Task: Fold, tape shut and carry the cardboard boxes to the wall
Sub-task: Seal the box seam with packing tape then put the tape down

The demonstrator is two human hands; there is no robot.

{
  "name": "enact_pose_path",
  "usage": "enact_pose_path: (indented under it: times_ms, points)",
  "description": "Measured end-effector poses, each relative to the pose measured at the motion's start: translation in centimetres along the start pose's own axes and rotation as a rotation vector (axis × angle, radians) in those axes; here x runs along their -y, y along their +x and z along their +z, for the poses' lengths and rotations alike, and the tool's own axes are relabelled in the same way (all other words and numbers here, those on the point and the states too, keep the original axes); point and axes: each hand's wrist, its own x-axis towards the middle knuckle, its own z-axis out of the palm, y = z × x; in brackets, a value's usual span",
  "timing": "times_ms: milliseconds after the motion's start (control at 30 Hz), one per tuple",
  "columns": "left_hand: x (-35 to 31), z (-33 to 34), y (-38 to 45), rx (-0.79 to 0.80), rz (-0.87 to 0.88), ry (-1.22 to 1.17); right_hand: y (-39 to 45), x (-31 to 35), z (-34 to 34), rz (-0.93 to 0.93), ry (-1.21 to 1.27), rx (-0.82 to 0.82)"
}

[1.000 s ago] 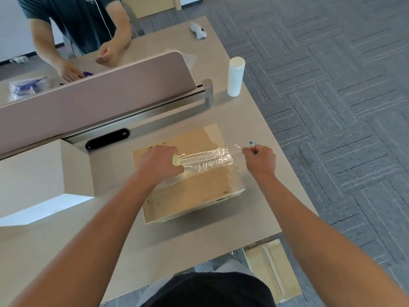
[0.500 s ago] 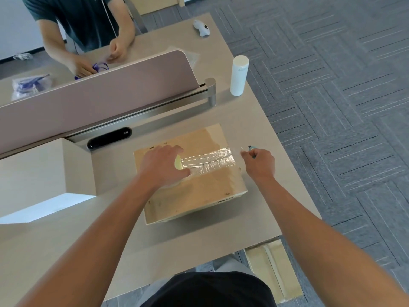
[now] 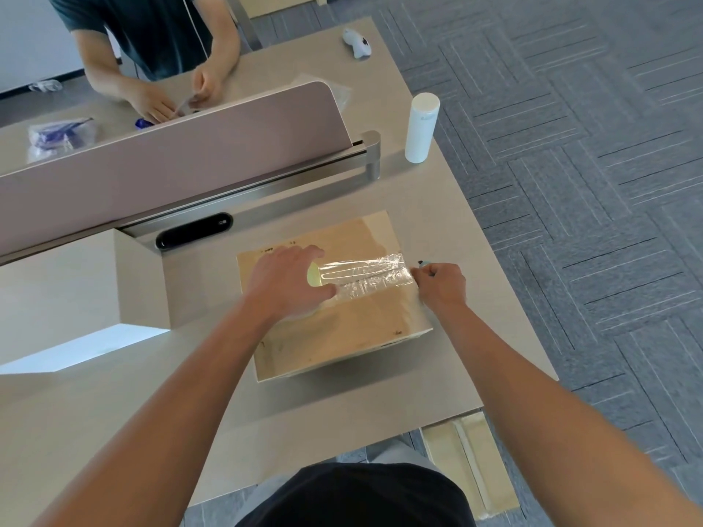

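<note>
A brown cardboard box (image 3: 342, 336) lies flat on the desk (image 3: 437, 207) in front of me. My left hand (image 3: 285, 283) grips a roll of clear tape (image 3: 314, 275) on the box top; only its yellow-green core shows. A strip of clear tape (image 3: 365, 275) runs from the roll across the box to its right edge. There my right hand (image 3: 441, 285) pinches the tape end at the box's corner. A small dark-tipped tool (image 3: 421, 263) pokes out from that hand.
A white bottle (image 3: 420, 127) stands at the desk's far right, by a pink divider (image 3: 190, 154). A black device (image 3: 194, 232) and a beige block (image 3: 76, 290) sit to the left. Another person's hands (image 3: 152, 106) work across the divider. Flat cardboard (image 3: 471, 465) lies on the carpet.
My right hand has moved left to the box's right edge. The stretched tape strip has come down onto the box top. My left hand stays on the roll.
</note>
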Motion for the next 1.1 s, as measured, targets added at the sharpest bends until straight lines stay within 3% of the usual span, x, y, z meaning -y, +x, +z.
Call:
enact_pose_path:
  times_ms: [300, 433, 567, 867, 1100]
  points:
    - [0.7, 0.6, -0.2, -0.031, 0.03, -0.018, -0.7, -0.3, -0.2, 0.128, -0.081, 0.018]
    - [0.8, 0.5, -0.2, -0.033, 0.039, -0.043, -1.8, 1.8, -0.4, -0.03, 0.088, -0.069]
    - [1.2, 0.4, -0.4, -0.018, 0.02, -0.108, -3.2, 4.1, 0.7, -0.132, -0.126, -0.012]
    - [5.7, 1.9, -3.3, -0.118, -0.032, -0.446, -5.1, 3.4, 2.3, -0.149, -0.213, -0.131]
    - [5.9, 3.0, -3.7, -0.159, 0.011, -0.517, -6.3, 3.3, 3.8, -0.142, -0.34, -0.164]
